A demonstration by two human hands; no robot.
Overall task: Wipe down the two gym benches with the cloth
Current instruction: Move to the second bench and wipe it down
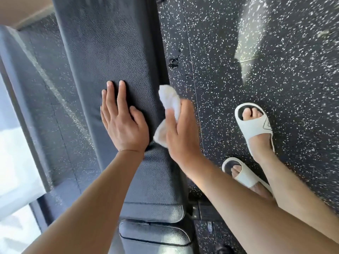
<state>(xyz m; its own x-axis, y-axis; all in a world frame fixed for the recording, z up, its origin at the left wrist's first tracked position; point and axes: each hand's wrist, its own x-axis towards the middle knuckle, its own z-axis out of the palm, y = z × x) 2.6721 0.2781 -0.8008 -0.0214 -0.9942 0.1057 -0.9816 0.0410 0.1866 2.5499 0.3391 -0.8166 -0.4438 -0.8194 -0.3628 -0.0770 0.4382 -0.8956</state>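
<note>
A long black padded gym bench runs from the top of the view down to its seat pad at the bottom. My left hand lies flat on the bench's back pad with straight fingers. My right hand grips a crumpled white cloth against the bench's right side edge. Only this one bench is in view.
Black rubber floor with white speckles spreads to the right, where my two feet in white slides stand close to the bench. The bench's dark metal frame shows low on the right. Bright window glass lies at left.
</note>
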